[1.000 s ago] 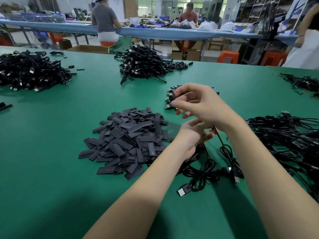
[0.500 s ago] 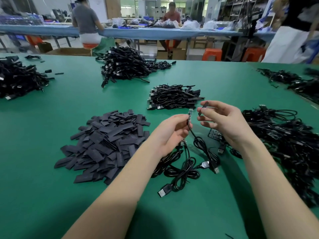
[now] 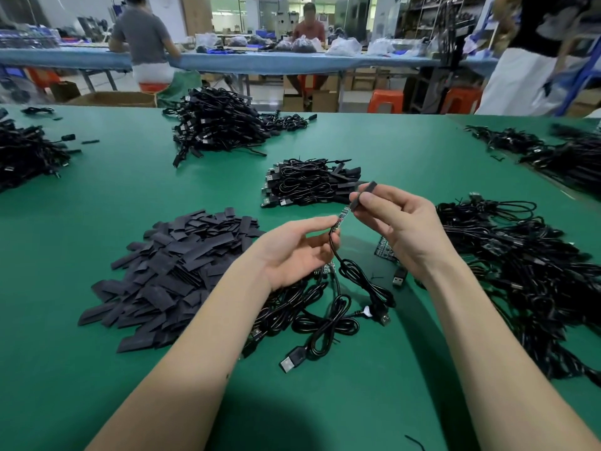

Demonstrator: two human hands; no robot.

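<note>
Fingers (image 3: 313, 224) of your left hand (image 3: 292, 255) pinch a thin black cable (image 3: 356, 275) just below its narrow circuit-board tip (image 3: 341, 218), held up above the green surface (image 3: 113, 196). Your right hand (image 3: 400, 229) pinches a short flat black sleeve (image 3: 364, 192) between thumb and forefinger. Its lower end is touching or just beside the board tip; which one is unclear. The cable's coil and silver USB plug (image 3: 385, 319) trail down to the surface. A heap of matching black sleeves (image 3: 175, 275) lies to your left, a stacked bundle of coiled cables (image 3: 309, 183) beyond your hands, and a loose tangle of cables (image 3: 520, 262) to your right.
</note>
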